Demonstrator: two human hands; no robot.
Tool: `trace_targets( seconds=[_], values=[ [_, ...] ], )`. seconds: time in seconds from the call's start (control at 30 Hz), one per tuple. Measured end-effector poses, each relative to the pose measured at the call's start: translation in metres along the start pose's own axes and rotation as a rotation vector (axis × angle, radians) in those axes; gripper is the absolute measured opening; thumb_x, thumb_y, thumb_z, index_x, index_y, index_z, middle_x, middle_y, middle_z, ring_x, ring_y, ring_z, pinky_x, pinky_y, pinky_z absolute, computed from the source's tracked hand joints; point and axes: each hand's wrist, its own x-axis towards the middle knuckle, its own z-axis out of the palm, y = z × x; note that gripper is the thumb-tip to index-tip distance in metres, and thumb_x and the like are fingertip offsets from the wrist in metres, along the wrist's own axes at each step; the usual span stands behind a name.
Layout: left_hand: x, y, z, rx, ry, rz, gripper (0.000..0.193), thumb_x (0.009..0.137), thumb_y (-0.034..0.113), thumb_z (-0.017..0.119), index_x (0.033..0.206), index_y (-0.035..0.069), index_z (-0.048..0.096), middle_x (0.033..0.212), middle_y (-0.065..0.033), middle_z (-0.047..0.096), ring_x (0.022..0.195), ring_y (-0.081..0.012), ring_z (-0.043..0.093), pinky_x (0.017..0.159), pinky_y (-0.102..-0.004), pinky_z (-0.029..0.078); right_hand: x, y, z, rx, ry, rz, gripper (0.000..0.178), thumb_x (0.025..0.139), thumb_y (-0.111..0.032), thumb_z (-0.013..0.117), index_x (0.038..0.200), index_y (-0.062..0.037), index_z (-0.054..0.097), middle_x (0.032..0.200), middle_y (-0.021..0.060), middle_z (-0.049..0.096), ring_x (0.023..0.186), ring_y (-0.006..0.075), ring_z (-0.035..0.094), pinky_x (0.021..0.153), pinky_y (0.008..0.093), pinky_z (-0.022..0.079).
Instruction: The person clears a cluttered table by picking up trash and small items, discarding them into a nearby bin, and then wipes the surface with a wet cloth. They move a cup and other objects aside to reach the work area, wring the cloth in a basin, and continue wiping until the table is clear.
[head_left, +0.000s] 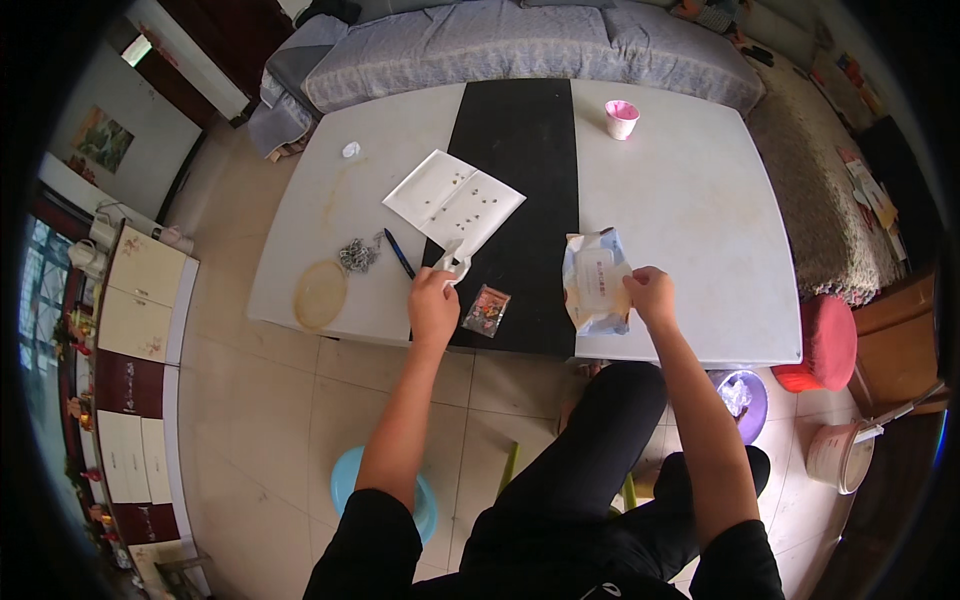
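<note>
White and crumpled, that's the wipe (456, 266) pinched in the fingers of the left hand (434, 303), right by the near corner of the white folder (420, 190). Small dark bits (478, 203) are scattered over the folder, which lies open, partly on the table's (690, 200) black middle strip (515, 125).

Over to the right, near the table's near edge, there's a soft blue-and-white pack (597, 285) with a pale lid on top. The right hand (652, 296) has its fingers curled closed on the pack's right edge; can't tell if they've got the lid or just the wrapper.

Between the two hands, a bit nearer, sits a small clear packet (487, 310) with reddish stuff inside. Left of the folder's near end there's a dark pen (399, 253), then a tangled silvery heap (358, 256), and a yellowish round piece (320, 296) at the near left. Pink-and-white cup (621, 120) way off at the far right.
</note>
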Motion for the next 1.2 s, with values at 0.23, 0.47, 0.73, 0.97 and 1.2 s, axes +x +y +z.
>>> trace_targets(
  seconds=[0.23, 0.47, 0.73, 0.97, 1.2],
  values=[
    [-0.023, -0.003, -0.014, 0.218, -0.365, -0.053, 0.005, 0.065, 0.004, 0.059, 0.070, 0.004, 0.060, 0.082, -0.0129, 0.053, 0.080, -0.0309, 0.054, 0.070, -0.0398, 0.045, -0.010, -0.013, 0.008, 0.197, -0.087, 0.010, 0.024, 0.075, -0.012, 0.061, 0.089, 0.0076, 0.058, 0.073, 0.0144, 0.063, 0.060, 0.0193, 0.062, 0.055, 0.0273, 0.049],
    [0.009, 0.026, -0.011, 0.298, -0.340, -0.129, 0.020, 0.072, 0.016, 0.062, 0.086, 0.003, 0.060, 0.095, -0.0137, 0.052, 0.091, -0.0319, 0.051, 0.076, -0.0389, 0.044, -0.014, -0.023, 0.028, -0.077, -0.016, -0.148, 0.031, 0.077, -0.017, 0.060, 0.097, 0.0058, 0.056, 0.090, 0.0173, 0.061, 0.080, 0.0245, 0.060, 0.069, 0.0322, 0.048],
    [-0.014, 0.008, 0.014, 0.152, -0.382, -0.019, 0.026, 0.078, 0.009, 0.055, 0.101, -0.003, 0.056, 0.108, -0.0194, 0.054, 0.102, -0.0337, 0.049, 0.088, -0.0403, 0.039, -0.041, -0.072, 0.074, -0.486, -0.256, -0.847, 0.017, 0.071, -0.004, 0.053, 0.087, -0.0042, 0.061, 0.090, 0.0101, 0.057, 0.090, 0.0272, 0.053, 0.076, 0.0347, 0.046],
    [-0.017, -0.014, -0.005, 0.068, -0.034, -0.009, 0.023, 0.074, -0.003, 0.050, 0.095, 0.002, 0.060, 0.091, -0.0147, 0.056, 0.089, -0.0315, 0.052, 0.079, -0.0397, 0.040, -0.027, -0.094, 0.143, -0.729, -0.304, -0.782, 0.013, 0.071, -0.009, 0.056, 0.083, -0.0049, 0.059, 0.095, 0.0093, 0.053, 0.091, 0.0258, 0.051, 0.075, 0.0340, 0.048],
    [0.017, -0.062, -0.009, 0.303, -0.195, -0.045, 0.018, 0.061, 0.006, 0.069, 0.079, 0.007, 0.065, 0.081, -0.0091, 0.051, 0.084, -0.0286, 0.049, 0.074, -0.0374, 0.041, -0.016, -0.092, 0.156, -0.634, -0.319, -0.634, 0.014, 0.068, -0.004, 0.061, 0.082, -0.0011, 0.058, 0.095, 0.0138, 0.055, 0.093, 0.0276, 0.055, 0.072, 0.0336, 0.051]
  ],
)
